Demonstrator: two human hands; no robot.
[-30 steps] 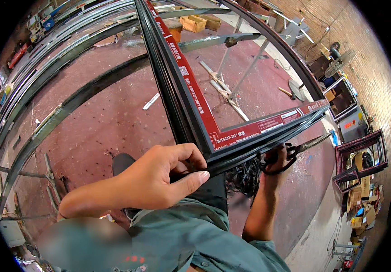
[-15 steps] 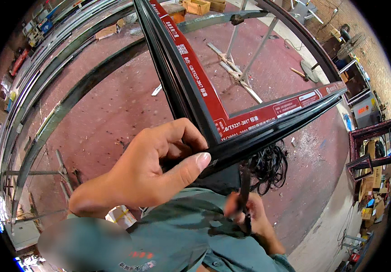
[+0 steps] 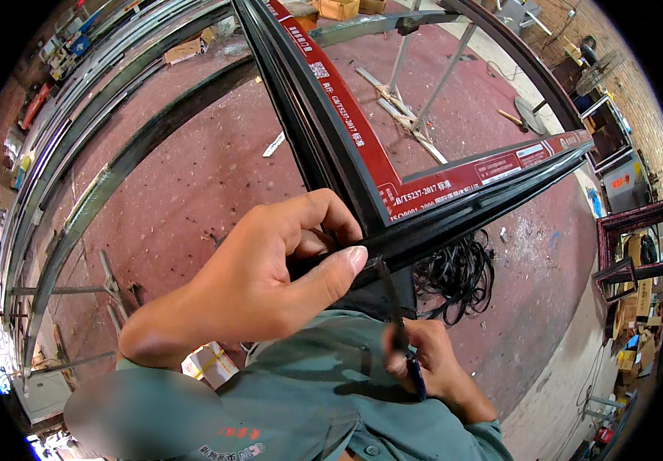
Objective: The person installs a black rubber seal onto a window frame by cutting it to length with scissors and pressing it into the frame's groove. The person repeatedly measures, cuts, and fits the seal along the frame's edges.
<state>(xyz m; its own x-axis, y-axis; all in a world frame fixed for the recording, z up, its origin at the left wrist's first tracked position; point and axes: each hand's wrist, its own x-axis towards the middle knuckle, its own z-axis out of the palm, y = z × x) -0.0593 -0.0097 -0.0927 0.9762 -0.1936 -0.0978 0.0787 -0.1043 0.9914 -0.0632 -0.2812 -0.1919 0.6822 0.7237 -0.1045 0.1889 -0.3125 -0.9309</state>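
A dark window frame (image 3: 331, 131) with red protective film on its faces stretches in front of me, its near corner turned toward my body. At that corner my left hand (image 3: 262, 280) is closed, thumb and fingers pinching the black rubber sealing strip (image 3: 431, 244) along the frame's edge. My fingers partly cover the pinched spot. Lower and to the right, my right hand (image 3: 437, 355) grips dark scissors (image 3: 394, 303), which point up with their tips close to the strip beside my left thumb. The scissors' handles are partly hidden by my fingers.
A loose coil of black strip (image 3: 458, 280) hangs or lies right of the corner. Curved-looking metal rails (image 3: 139, 146) run along the left. Pale bars (image 3: 404, 119) and a hammer-like tool (image 3: 512, 119) lie on the red floor beyond. Small dark frames (image 3: 615, 261) and cartons stand at the right.
The scissors have risen toward the frame corner, their tips now near my left thumb. My left hand keeps its pinch; the frame appears shifted slightly right in view.
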